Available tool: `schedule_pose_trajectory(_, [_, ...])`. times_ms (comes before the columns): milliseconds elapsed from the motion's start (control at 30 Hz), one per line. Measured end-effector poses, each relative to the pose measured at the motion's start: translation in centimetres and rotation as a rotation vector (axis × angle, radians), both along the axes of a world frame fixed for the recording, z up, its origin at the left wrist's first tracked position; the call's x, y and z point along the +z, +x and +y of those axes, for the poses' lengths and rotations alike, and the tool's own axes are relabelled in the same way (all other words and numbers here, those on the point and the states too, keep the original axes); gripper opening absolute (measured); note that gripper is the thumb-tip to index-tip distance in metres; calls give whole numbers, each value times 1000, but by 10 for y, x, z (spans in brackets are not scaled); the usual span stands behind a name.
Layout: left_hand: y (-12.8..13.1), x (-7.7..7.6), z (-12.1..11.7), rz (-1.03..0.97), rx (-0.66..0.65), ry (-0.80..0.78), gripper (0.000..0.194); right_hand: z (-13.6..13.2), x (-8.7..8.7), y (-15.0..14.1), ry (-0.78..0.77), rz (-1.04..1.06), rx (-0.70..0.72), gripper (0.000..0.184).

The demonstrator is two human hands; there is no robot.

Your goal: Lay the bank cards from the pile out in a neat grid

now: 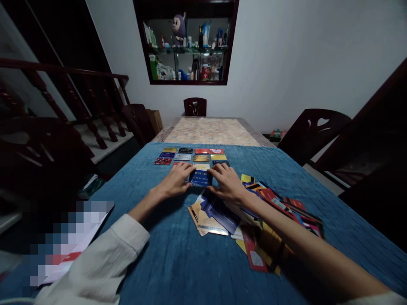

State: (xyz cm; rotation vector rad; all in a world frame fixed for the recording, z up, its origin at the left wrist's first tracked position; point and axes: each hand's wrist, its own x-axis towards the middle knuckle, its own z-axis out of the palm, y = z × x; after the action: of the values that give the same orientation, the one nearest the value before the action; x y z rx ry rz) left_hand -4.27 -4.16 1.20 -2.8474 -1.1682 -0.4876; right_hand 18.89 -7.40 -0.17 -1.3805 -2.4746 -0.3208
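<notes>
OK, loose card pile [233, 218], lower right, partly hidden by R forearm [282, 226]; exact no. unclear. Pixelated item [76, 241], lower left: can't ID. 1 dark-blue card [201, 178] mid-frame, gripped at its edges btwn L hand [178, 178] & R hand [227, 182]. Far row [202, 151], just above: 4 cards.

This looks like a home, probably its dining area. A long table [251, 128] is dressed with a blue cloth [171, 262]. Dark wooden chairs with cut-out backs stand round it: one chair [195, 101] at the far edge, another [138, 123] by the far left corner, a third [327, 120] off the right edge. Beyond the left edge runs a banister [73, 73] with turned posts. Past the far edge, a wall cabinet [187, 82] holds a plush toy [180, 31], tubes [206, 34] and bottles [190, 41].
</notes>
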Motion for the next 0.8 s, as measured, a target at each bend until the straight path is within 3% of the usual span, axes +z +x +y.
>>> schedule_pose_trajectory(400, [-40, 4, 31, 172, 284, -155, 57, 40, -1, -57, -121, -14, -7, 46])
schedule_pose_trajectory(800, [-54, -4, 40, 317, 397, -284, 53, 56, -5, -85, -235, -48, -10, 39])
